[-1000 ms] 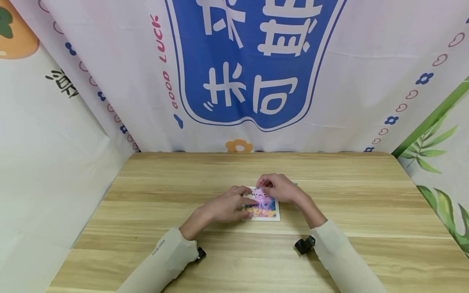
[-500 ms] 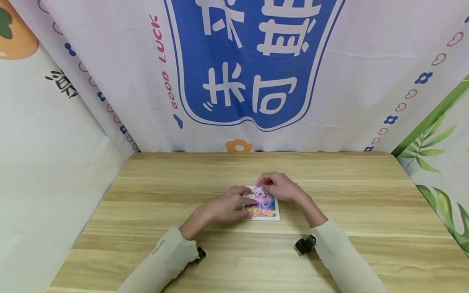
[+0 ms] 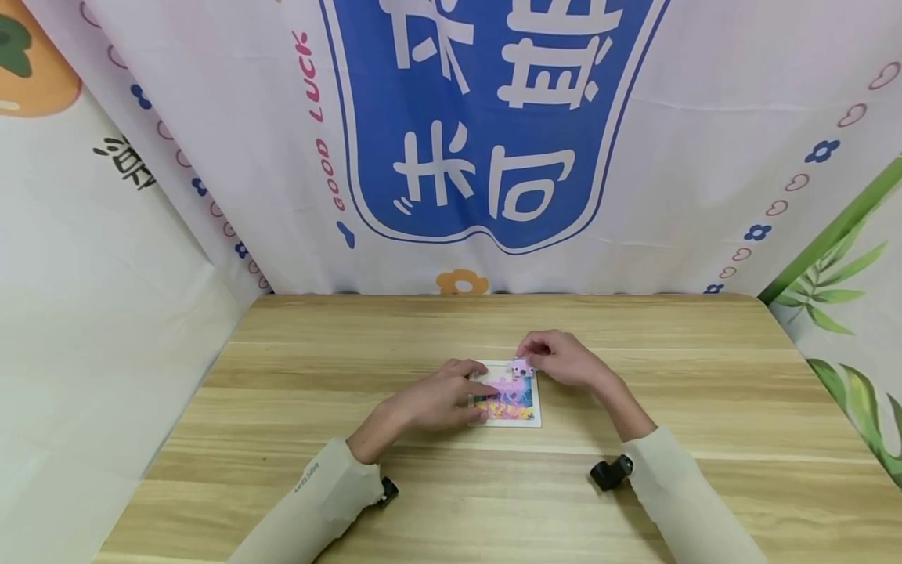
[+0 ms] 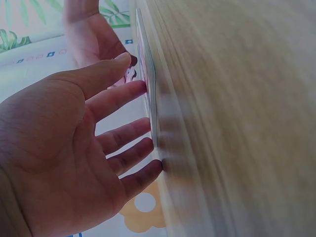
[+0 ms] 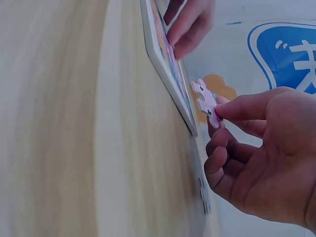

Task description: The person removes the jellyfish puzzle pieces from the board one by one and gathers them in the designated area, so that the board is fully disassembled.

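Note:
A small square jigsaw puzzle (image 3: 520,424) with a white frame lies near the middle of the wooden table in the head view. Its lower part shows joined pink, blue and yellow pieces, while the upper part is bare and pale. My left hand (image 3: 437,398) lies over its left side, fingers spread and fingertips on the puzzle. At the upper right corner my right hand (image 3: 564,360) pinches a pink puzzle piece (image 5: 208,102) with printed eyes between thumb and fingers. The right wrist view shows that piece tilted, raised just off the frame (image 5: 170,84).
Another puzzle piece (image 5: 204,195) lies on the table (image 3: 338,352) beside the puzzle, below my right hand in the right wrist view. A printed cloth (image 3: 669,196) hangs at the table's back edge. Black wrist cameras (image 3: 611,473) sit at both sleeves.
My right hand has moved right with the pink piece, from the puzzle's top middle to its upper right corner, baring the upper part. My left hand has stayed in place.

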`<state>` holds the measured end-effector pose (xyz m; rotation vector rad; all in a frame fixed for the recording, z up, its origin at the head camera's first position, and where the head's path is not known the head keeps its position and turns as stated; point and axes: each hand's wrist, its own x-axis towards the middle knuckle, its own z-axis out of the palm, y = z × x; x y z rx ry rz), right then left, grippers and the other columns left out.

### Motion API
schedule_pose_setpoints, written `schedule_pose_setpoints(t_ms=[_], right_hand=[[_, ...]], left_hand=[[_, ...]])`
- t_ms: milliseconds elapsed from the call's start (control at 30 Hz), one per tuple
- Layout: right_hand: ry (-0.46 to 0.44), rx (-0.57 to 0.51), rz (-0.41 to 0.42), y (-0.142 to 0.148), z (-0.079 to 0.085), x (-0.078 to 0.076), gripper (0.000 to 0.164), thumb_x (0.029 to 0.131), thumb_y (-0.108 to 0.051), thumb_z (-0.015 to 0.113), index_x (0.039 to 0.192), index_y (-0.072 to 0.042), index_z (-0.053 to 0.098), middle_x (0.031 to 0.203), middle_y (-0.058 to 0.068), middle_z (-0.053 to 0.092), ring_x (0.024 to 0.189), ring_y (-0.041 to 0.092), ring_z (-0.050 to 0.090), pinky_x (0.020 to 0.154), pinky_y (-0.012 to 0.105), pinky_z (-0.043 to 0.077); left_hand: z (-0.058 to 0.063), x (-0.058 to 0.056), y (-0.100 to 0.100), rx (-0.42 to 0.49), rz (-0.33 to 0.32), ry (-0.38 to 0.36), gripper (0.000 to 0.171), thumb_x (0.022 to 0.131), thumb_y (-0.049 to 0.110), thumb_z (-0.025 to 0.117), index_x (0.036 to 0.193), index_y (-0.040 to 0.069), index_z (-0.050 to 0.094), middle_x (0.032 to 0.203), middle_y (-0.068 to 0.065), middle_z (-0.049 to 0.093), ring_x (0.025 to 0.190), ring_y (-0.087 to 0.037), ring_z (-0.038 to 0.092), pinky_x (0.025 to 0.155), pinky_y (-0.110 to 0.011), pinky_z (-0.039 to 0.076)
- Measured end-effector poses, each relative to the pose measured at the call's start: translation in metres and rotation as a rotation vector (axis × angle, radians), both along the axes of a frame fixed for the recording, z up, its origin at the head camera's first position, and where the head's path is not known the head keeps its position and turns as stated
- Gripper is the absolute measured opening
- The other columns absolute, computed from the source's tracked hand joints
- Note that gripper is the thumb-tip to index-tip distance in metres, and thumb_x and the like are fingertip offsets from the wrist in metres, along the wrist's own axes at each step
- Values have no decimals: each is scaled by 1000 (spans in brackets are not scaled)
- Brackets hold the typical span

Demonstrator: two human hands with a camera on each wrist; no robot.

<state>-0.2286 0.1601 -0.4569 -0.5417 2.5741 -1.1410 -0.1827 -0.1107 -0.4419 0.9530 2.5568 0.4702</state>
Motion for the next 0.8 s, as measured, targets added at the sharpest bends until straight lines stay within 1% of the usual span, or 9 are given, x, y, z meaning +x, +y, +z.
schedule_pose_setpoints(t_ms=[400,633,800], right_hand=[[9,3,-39,31,3,3,16,104,-8,61,113,-7,75,99,9,68,86,20,55,75,32,47],[5,2,-65,47,4,5,17,104,-9,62,115,-5,75,103,10,70,90,21,57,78,32,48],[11,13,-75,58,5,6,17,104,-10,63,114,-6,75,105,10,70,93,21,56,80,34,48]], left_hand=[[0,1,1,-2,-1,5,46,107,35,69,150,20,65,168,-10,44,157,-30,39,127,-49,40],[1,2,2,-6,8,0,46,107,35,69,150,20,65,169,-9,44,159,-30,36,128,-49,39],[0,2,1,-7,12,-3,46,106,34,70,150,20,66,169,-9,44,159,-30,37,128,-48,40]])
